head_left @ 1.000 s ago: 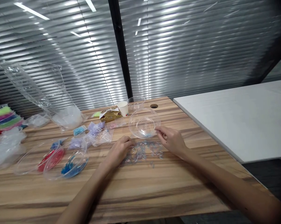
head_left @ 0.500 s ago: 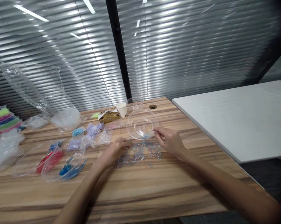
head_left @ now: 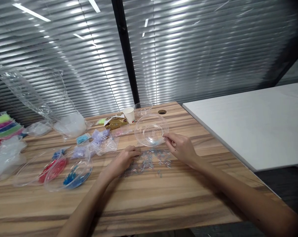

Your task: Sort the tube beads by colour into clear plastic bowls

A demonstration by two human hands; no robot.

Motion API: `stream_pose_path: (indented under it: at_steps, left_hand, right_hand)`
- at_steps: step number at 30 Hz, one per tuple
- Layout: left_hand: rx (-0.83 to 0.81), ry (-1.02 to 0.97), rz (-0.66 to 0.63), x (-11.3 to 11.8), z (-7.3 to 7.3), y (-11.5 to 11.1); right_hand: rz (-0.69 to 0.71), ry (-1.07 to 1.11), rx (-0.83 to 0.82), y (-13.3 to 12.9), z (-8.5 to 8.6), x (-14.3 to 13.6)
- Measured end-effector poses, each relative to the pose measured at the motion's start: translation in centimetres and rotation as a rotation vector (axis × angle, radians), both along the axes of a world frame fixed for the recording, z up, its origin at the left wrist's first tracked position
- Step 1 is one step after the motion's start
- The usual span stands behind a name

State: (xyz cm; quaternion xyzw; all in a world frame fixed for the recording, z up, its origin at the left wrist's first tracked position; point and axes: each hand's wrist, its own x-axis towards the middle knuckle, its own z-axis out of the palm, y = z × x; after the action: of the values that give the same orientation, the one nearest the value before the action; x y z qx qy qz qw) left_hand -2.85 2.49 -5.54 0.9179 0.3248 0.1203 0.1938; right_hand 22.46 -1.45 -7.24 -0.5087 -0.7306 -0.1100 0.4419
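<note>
Small tube-shaped beads (head_left: 147,161), clear and bluish, lie scattered on the wooden table between my hands. My left hand (head_left: 126,159) rests at the left edge of them, fingers curled together; whatever it pinches is hidden. Just beyond the beads stands a clear plastic bowl (head_left: 142,135) with a few bluish beads in its bottom. At the bowl's right rim is my right hand (head_left: 182,148), thumb and forefinger pinched together. I cannot make out whether a bead is between those fingertips or whether they touch the rim.
Left are clear bowls with red beads (head_left: 57,169) and blue beads (head_left: 70,177), plus bags of purple beads (head_left: 98,136). Behind stand a paper cup (head_left: 129,115), a gold packet (head_left: 116,121) and another clear bowl (head_left: 145,107). A white table (head_left: 250,125) adjoins on the right.
Hardly anything differs. My right hand stays pinched at the bowl's rim, and my left fingers have shifted very slightly to the right by the beads. The view has tilted a little.
</note>
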Motion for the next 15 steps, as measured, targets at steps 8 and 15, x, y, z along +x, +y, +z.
stream_pose_path:
  at_steps: [8,15]
  left_hand:
    - [-0.116,-0.061,-0.025,-0.2,0.36,-0.18]
    - [-0.115,-0.057,-0.029,-0.2,0.83,0.16]
  right_hand:
    - [-0.003,0.007,-0.018,0.11,-0.37,-0.03]
    - [0.036,0.002,-0.046,0.08,-0.85,-0.17]
